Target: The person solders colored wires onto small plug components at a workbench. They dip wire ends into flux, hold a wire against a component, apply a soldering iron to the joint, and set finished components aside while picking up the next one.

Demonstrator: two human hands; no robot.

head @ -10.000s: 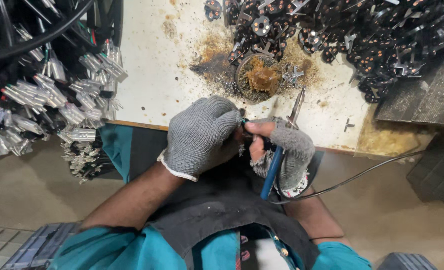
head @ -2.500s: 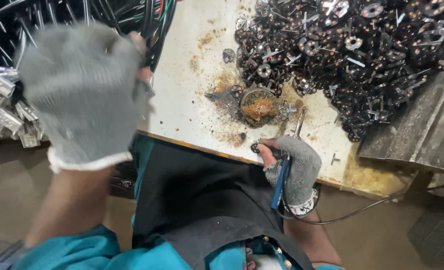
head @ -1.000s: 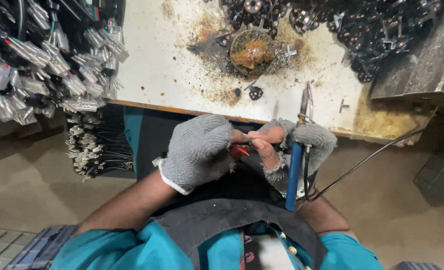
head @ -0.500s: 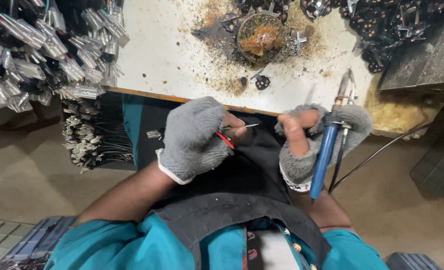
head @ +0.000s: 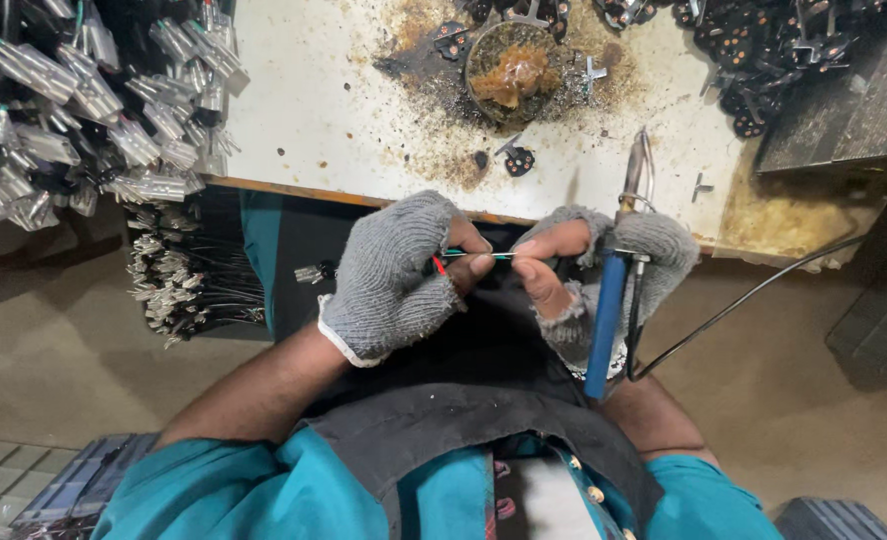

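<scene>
Item: thin wires (head: 464, 258), red and green, light, limp, easily kinked; pinch near stripped ends. Left hand (head: 396, 275) fingers clamp bundle; right hand (head: 604, 275) fingers pinch tip, also gripping blue-handled soldering iron (head: 609, 318). Desk (head: 334, 120) beyond fingers.

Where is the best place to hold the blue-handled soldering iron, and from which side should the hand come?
Grip the blue-handled soldering iron on its long blue plastic handle, coming from the right side, as the gloved right hand does. The metal tip points up toward the stained white workbench and is probably hot; the black cord leaves low on the right.
</scene>
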